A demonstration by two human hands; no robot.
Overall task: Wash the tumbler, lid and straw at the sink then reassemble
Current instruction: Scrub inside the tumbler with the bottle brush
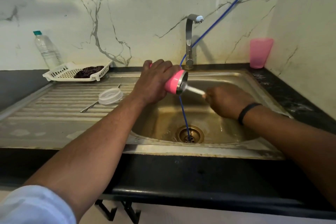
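My left hand (pixel 154 80) grips the pink tumbler (pixel 173 82) on its side over the sink (pixel 236 85), its steel mouth facing right. My right hand (pixel 227 101) holds a white brush handle (pixel 195 91) whose far end goes into the tumbler's mouth. The clear lid (pixel 110 96) lies on the ribbed draining board, on top of a metal straw (pixel 91 106) that sticks out on both sides of it.
A steel tap (pixel 190 42) stands behind the sink. A blue tube (pixel 184 114) runs down from the wall into the drain (pixel 190 133). A pink cup (pixel 260 52) stands at the back right. A white tray (pixel 60 73) with a dark cloth and a water bottle (pixel 47 49) stand at the back left.
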